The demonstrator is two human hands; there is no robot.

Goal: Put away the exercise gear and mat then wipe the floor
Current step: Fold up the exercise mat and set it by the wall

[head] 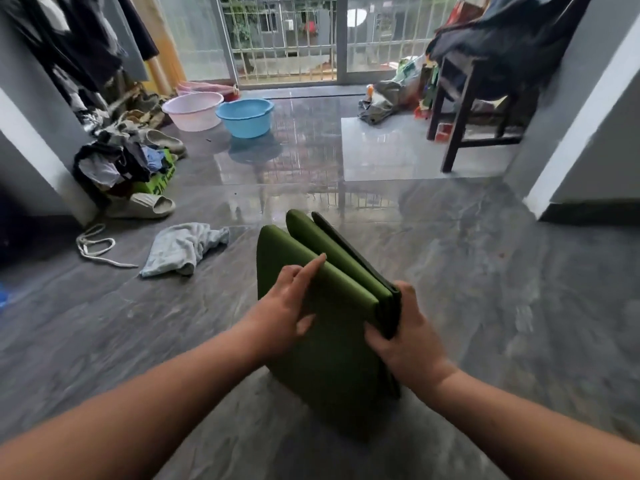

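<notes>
A green exercise mat (322, 268), folded into several layers with a dark underside, is held upright above the grey floor in the middle of the view. My left hand (289, 308) presses against its left face, fingers spread over the top fold. My right hand (407, 336) grips the near right edge, pinching the layers together. A light blue cloth (183, 247) lies crumpled on the floor to the left of the mat. A white cord (95, 245) lies farther left.
A pile of clothes (121, 164) and beige slippers (142, 206) sit by the left wall. A pink basin (194, 110) and a blue basin (246, 116) stand near the balcony door. A dark wooden chair (464, 109) draped with clothes stands at right, bags beside it.
</notes>
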